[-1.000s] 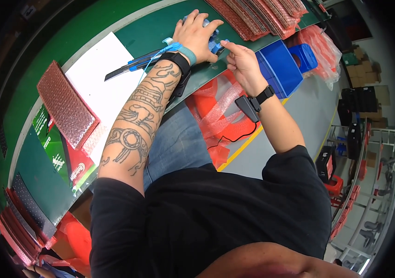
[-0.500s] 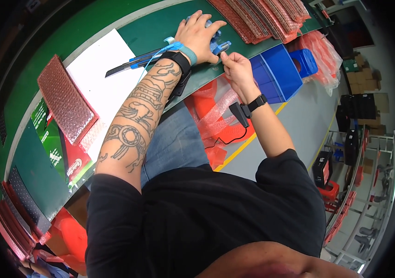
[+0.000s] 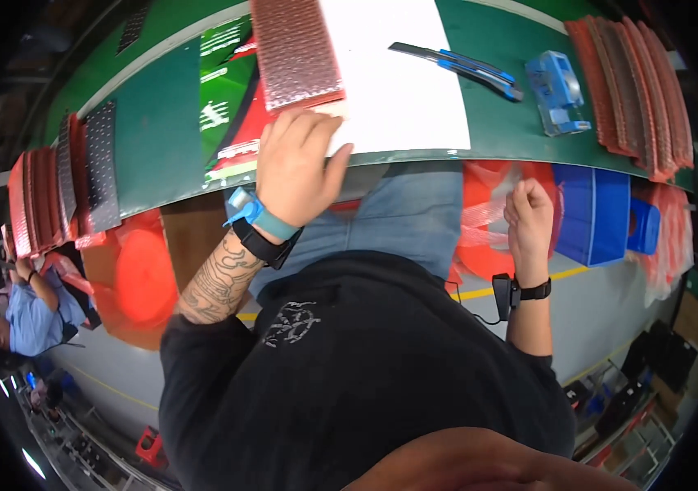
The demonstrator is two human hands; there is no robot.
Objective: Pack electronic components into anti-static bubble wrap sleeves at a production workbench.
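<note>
My left hand reaches over the front of the workbench, fingers stretched out at the near edge of a pink bubble-wrap pouch. That pouch lies across a white sheet and a green, red and black printed sheet. Held above the floor in front of the bench edge, my right hand has its fingers curled closed. Whatever may be between them is too small to make out. A blue tape dispenser stands farther right, beside a blue and black utility knife on the bench.
Wrapped panels stand in a row at the bench's right, others at its left. Below the edge are a blue bin, a blue stool and red plastic wrap. Another person sits far left.
Both hands have left the tape dispenser. My left hand has gone left to the bubble-wrap pouch; my right hand has drawn back from the bench, still closed. The view has turned left.
</note>
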